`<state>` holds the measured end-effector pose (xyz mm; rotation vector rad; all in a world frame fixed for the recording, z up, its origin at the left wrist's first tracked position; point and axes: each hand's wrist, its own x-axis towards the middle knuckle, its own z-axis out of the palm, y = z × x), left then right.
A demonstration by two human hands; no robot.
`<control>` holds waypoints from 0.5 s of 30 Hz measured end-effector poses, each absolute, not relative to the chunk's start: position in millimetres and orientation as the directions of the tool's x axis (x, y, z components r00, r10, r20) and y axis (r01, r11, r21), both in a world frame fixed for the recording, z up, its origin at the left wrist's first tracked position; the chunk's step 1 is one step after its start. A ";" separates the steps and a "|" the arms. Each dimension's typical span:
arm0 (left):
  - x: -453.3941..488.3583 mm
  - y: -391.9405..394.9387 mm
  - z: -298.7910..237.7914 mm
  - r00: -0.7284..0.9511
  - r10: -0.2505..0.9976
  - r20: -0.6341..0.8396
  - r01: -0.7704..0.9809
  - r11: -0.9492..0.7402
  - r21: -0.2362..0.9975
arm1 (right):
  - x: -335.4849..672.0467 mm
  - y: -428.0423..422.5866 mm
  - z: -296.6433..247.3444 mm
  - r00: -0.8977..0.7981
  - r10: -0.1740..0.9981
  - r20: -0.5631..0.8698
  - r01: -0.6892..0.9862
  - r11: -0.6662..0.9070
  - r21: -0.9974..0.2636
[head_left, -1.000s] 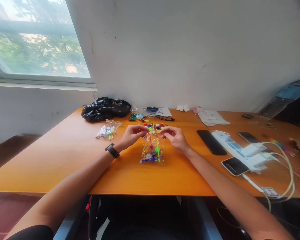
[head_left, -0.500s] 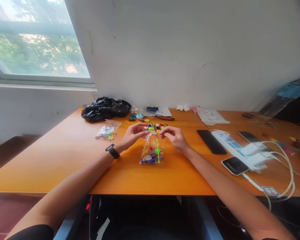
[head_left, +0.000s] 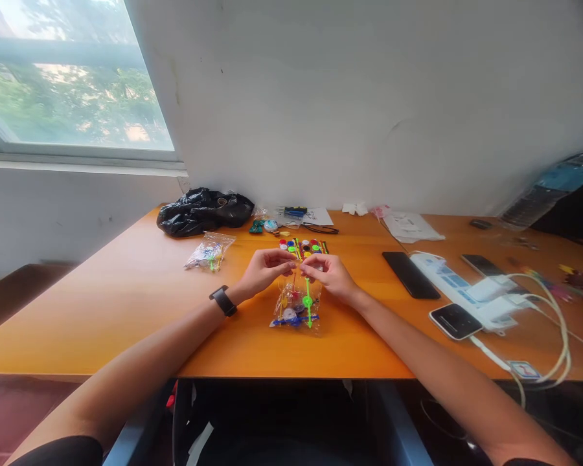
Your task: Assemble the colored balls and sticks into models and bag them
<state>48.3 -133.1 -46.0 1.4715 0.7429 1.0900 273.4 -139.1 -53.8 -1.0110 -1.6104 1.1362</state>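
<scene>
A small clear plastic bag [head_left: 297, 304] full of colourful plastic parts lies on the orange table [head_left: 126, 304] in front of me. My left hand [head_left: 265, 270], with a black watch on its wrist, pinches the bag's top edge. My right hand [head_left: 329, 275] pinches the same edge, close beside the left. Both hands are closed on the bag's mouth, fingertips almost meeting. Just behind the hands lies a row of coloured round pieces [head_left: 305, 246].
A second bag of parts [head_left: 210, 251] lies to the left, a black plastic bag [head_left: 204, 211] behind it. On the right are a black phone [head_left: 411, 275], a white power strip [head_left: 459, 281] with cables, another phone [head_left: 455, 321] and papers [head_left: 411, 227].
My two hands have come closer together along the bag's top edge and dropped slightly toward me. The bag stays in place on the table.
</scene>
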 end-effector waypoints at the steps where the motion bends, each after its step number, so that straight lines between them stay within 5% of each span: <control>1: 48.4 -133.4 -45.9 0.409 0.885 0.222 -0.101 -0.197 0.975 | 272.0 -140.3 -54.7 -0.281 0.938 0.201 0.132 0.245 -0.960; 6: 44.2 -125.9 -49.6 0.538 0.820 0.196 -0.031 -0.213 0.977 | 275.4 -139.0 -57.3 -0.292 0.935 0.201 0.120 0.244 -0.962; 15: 33.3 -115.5 -46.1 0.422 0.894 0.152 -0.109 -0.117 0.987 | 287.4 -126.0 -56.7 -0.205 0.960 0.189 -0.014 0.191 -0.982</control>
